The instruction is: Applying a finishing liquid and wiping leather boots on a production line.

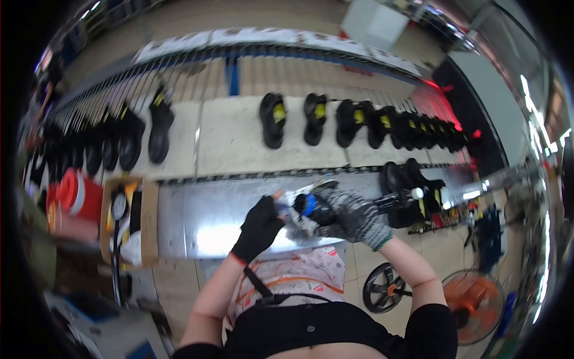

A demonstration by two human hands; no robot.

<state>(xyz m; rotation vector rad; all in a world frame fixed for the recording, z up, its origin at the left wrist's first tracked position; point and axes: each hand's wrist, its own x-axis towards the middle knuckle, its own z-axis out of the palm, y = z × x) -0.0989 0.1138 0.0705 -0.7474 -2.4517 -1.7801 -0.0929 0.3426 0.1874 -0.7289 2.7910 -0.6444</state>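
Observation:
My left hand, in a black glove with a fingertip showing bare, is closed at the edge of a crumpled clear and white plastic piece. My right hand, in a grey knit glove, curls round a dark, rounded object beside the plastic. At its left end shows a bright blue ring. Blur and my fingers hide what kind of thing it is. Both hands are over the shiny metal worktop. Right of my right hand is a dark bottle with a white cap.
Beyond the worktop, black shoes with yellow patches stand in a row on a pale conveyor belt; black boots stand left. A cardboard box and a red jug are at the left. An orange fan stands lower right.

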